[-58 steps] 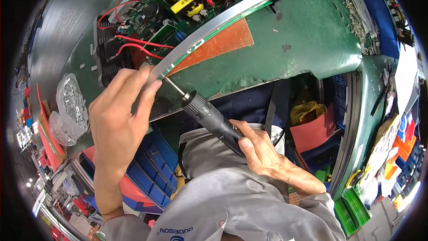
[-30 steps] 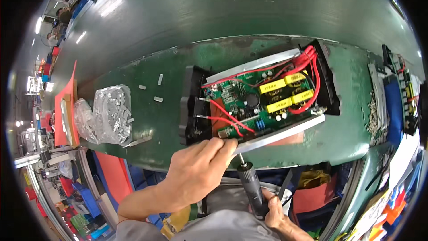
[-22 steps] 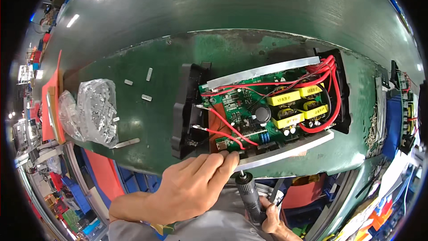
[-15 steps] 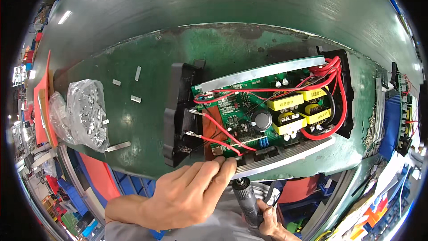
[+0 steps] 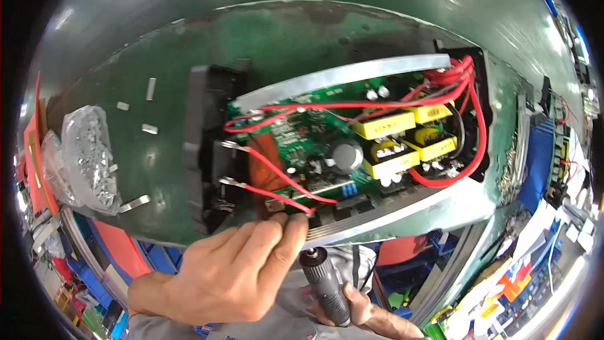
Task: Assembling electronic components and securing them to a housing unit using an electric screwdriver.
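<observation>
A: A worker in gray sleeves leans over an opened electronic unit, both hands at its near side. Where does the unit lie?

B: On the green table (image 5: pixel 157 170), right of center, its green circuit board (image 5: pixel 292 135) set between two black end panels, one at the left (image 5: pixel 204 145), one at the right (image 5: pixel 482 113).

A: And the left hand (image 5: pixel 229 271)?

B: Its fingers, bent and side by side, rest at the left end of the near metal rail (image 5: pixel 377 215). The thumb is hidden, so I cannot tell whether the hand pinches it.

A: The right hand (image 5: pixel 362 308)?

B: Wrapped around a black screwdriver (image 5: pixel 327 296), whose nose points up at the underside of that rail. Whether its tip touches cannot be told.

A: What fills the unit?

B: Yellow-wrapped components (image 5: pixel 391 165), a round gray part (image 5: pixel 346 155) and red wires (image 5: pixel 277 173), with a far metal rail (image 5: pixel 346 74) along the back.

A: To the left?

B: Three small metal pieces (image 5: pixel 151 89) lie apart from one another, near a clear plastic bag (image 5: pixel 91 157) of similar parts. A flat metal strip (image 5: pixel 135 203) lies just beside the bag; an orange-red sheet (image 5: pixel 34 164) stands beyond.
</observation>
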Tool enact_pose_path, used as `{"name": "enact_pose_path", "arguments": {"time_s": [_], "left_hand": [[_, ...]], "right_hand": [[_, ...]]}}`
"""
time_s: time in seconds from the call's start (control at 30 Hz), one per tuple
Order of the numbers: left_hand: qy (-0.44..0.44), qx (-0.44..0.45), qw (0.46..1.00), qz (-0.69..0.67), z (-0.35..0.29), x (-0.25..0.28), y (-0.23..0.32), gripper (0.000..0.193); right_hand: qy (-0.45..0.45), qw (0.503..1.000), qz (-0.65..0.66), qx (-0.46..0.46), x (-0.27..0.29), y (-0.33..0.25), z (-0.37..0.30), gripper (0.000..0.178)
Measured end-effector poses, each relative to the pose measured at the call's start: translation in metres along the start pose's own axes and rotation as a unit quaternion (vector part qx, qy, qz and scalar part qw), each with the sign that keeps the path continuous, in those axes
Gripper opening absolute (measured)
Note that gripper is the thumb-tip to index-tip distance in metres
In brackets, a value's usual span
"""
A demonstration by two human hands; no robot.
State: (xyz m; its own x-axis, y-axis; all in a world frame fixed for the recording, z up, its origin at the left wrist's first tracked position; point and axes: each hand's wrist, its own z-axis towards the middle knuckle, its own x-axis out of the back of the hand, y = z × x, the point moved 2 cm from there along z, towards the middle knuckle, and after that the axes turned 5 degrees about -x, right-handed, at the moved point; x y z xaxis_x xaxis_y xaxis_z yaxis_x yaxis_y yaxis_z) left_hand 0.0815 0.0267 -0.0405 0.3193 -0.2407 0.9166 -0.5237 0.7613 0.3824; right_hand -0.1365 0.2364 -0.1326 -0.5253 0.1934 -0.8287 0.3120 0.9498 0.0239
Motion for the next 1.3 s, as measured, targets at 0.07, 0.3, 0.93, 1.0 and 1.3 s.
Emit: {"name": "enact_pose_path", "arguments": {"time_s": [0.07, 0.3, 0.93, 1.0, 1.3], "left_hand": [[0.002, 0.007, 1.000, -0.004, -0.002, -0.001, 0.003, 0.043], [0.065, 0.082, 0.994, -0.037, -0.002, -0.008, 0.000, 0.042], [0.355, 0.199, 0.908, -0.094, -0.113, -0.042, -0.019, 0.038], [0.357, 0.189, 0.908, -0.109, -0.113, -0.041, -0.021, 0.038], [0.345, 0.028, 0.930, -0.124, -0.079, -0.018, 0.006, 0.022]], "right_hand": [[-0.058, 0.993, 0.082, -0.061, 0.000, 0.002, -0.001, 0.110], [0.043, 0.997, -0.066, 0.016, -0.003, -0.013, -0.010, 0.103], [0.532, 0.649, -0.250, 0.483, 0.065, -0.042, -0.047, 0.053], [0.575, 0.638, -0.195, 0.473, 0.061, -0.040, -0.044, 0.057], [0.508, 0.668, -0.180, 0.514, 0.045, -0.047, -0.034, 0.068]]}}
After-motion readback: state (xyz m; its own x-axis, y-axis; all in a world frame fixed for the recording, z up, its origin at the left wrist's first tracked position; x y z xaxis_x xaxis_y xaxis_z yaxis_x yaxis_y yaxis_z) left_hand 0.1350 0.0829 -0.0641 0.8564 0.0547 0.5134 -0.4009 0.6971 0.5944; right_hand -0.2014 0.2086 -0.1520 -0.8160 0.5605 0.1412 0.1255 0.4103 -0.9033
